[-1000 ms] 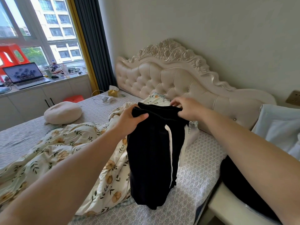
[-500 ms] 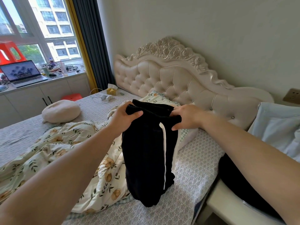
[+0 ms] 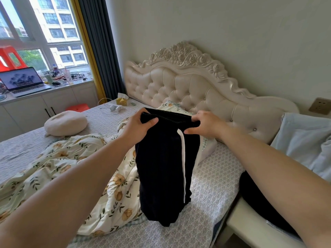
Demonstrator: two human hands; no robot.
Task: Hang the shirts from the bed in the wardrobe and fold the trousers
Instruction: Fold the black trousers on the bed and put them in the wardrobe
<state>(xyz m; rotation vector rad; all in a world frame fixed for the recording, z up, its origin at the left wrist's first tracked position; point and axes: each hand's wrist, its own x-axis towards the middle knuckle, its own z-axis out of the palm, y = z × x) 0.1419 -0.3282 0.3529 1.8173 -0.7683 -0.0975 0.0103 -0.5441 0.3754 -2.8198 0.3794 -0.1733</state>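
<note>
- Your left hand (image 3: 141,126) and right hand (image 3: 206,125) each pinch one end of the waistband of the black trousers (image 3: 161,167), thumbs in front and fingers curled behind the elastic.
- You hold the trousers upright over the bed (image 3: 215,185), nearer its right edge than its middle and short of the tufted headboard (image 3: 188,86). The hems bunch on the patterned sheet, just beside the floral quilt (image 3: 62,167).
- A white side stripe faces you and the legs look to lie one on the other. The fold seems barely begun, since the garment is not yet laid flat or doubled.
- Nothing shows a shirt hung, and no wardrobe or hanger is in view. Pale blue cloth (image 3: 304,140) and a dark garment (image 3: 259,194) lie beyond the bed's right edge; whether either is a shirt cannot be told.
- Most of the task appears to lie ahead of you.
- No brand or label shows on the trousers. The laptop (image 3: 23,81) on the window bench displays a picture with no legible words. The print on the tissue box (image 3: 121,101) near the bed's far corner is too small to read.
</note>
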